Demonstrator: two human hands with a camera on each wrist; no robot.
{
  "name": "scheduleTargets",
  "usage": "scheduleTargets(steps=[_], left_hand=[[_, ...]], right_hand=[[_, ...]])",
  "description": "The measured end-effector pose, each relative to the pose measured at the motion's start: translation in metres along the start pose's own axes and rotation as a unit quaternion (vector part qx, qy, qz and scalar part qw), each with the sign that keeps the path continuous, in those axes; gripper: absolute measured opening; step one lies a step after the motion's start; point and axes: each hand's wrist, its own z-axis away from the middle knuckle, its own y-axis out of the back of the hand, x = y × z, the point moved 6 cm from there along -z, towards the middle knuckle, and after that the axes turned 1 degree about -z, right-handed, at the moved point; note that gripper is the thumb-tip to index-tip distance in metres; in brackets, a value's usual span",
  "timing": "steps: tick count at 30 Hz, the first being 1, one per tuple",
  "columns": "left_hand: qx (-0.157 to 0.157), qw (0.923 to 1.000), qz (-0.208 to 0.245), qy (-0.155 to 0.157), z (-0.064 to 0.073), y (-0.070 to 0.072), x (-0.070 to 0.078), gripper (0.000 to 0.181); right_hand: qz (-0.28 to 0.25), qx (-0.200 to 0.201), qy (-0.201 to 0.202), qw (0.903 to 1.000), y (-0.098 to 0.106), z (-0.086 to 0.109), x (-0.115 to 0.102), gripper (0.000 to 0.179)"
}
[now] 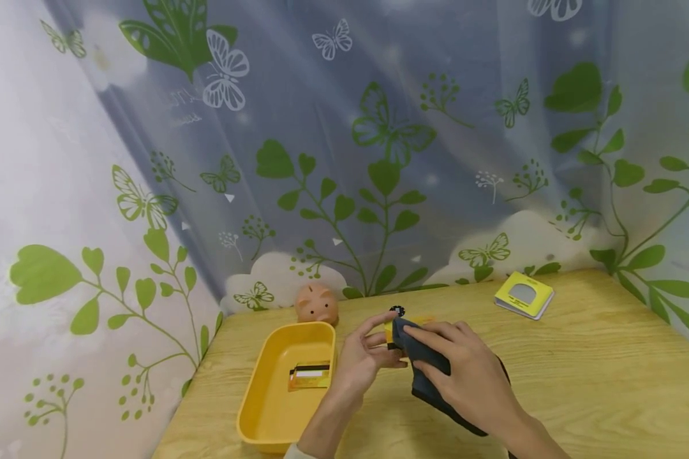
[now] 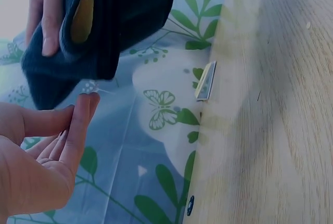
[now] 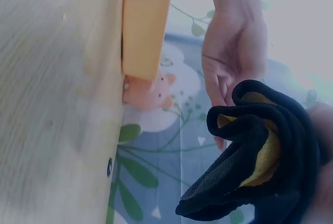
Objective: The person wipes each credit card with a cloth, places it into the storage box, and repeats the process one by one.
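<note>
My right hand (image 1: 471, 370) grips a folded dark blue cloth (image 1: 427, 363). Yellow shows inside its folds in both wrist views. To its left, my left hand (image 1: 358, 360) has thumb and fingertips brought together at the cloth's end. Between them shows a yellow card with a black band (image 1: 388, 331), pinched by the left fingers and partly covered by the cloth. In the left wrist view the left hand (image 2: 47, 156) sits just below the cloth (image 2: 140, 15), and the card is hidden there.
A yellow tray (image 1: 247, 408) at the left holds a yellow-orange card (image 1: 310, 376). Behind the tray stands a pink piggy bank (image 1: 317, 306). A small dark round chip (image 1: 399, 310) lies beyond the hands. A yellow booklet-like thing (image 1: 524, 295) lies at the back right, near a printed curtain (image 1: 321, 127).
</note>
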Motion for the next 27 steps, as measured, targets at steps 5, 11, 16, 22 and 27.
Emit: scheduleTargets(steps=[5,11,16,22,27], left_hand=[[-0.007,1.0,0.0,-0.004,0.001,-0.004,0.001,0.063],[-0.006,1.0,0.003,-0.007,0.003,-0.007,0.002,0.066],[-0.006,1.0,0.002,-0.002,0.003,-0.008,0.0,0.065],[-0.012,0.9999,0.004,0.006,0.001,-0.009,-0.004,0.065],[-0.013,0.9999,-0.004,0.008,0.002,-0.009,-0.005,0.066]], right_hand=[[0.0,-0.02,0.006,0.9998,-0.013,-0.001,-0.005,0.056],[0.018,-0.023,-0.005,0.9996,-0.019,-0.003,-0.004,0.051],[0.039,-0.015,-0.019,0.999,-0.018,-0.005,0.0,0.047],[0.055,-0.017,-0.042,0.9975,-0.014,-0.008,0.007,0.041],[0.059,-0.026,-0.062,0.996,-0.011,-0.009,0.013,0.04]])
